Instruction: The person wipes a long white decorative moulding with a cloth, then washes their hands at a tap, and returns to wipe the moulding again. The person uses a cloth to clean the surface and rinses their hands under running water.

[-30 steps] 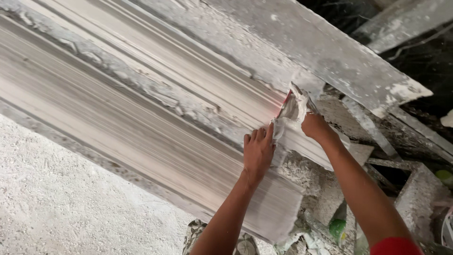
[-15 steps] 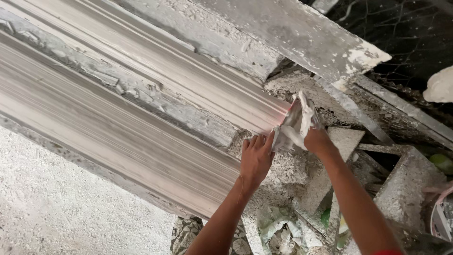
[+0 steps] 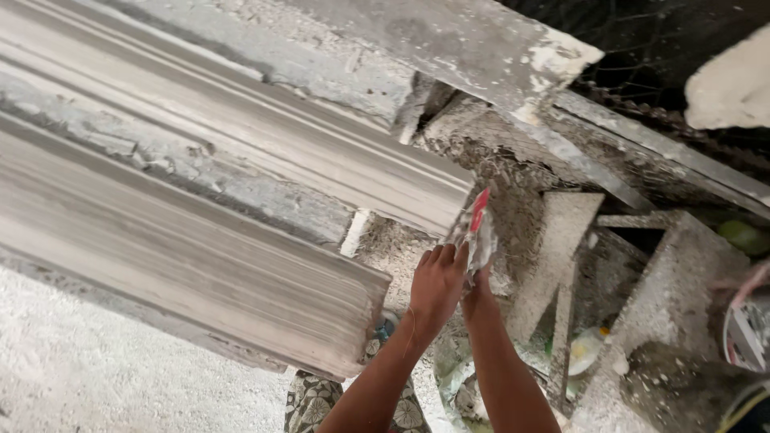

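A long plaster moulding (image 3: 241, 168) with ribbed profiles runs from the upper left to its cut end near the middle. Just past that end I hold a flat plaster-caked scraper blade with a red edge (image 3: 475, 228). My left hand (image 3: 437, 285) presses its fingers against the blade's near side. My right hand (image 3: 481, 281) grips the blade from behind and is mostly hidden by the left hand; only its wrist and forearm show. The blade sits off the moulding's end, apart from it.
A second, lower moulding run (image 3: 200, 273) ends at a block face. A rough slab (image 3: 481, 48) overhangs above. Plaster-coated supports (image 3: 561, 240) and rubble lie to the right, with wire mesh (image 3: 642, 48) behind. White crumbly floor (image 3: 96, 369) lies at lower left.
Both hands slid the blade along the moulding toward its end; it has now come off the end. The view shifted right, and more of the supports show.
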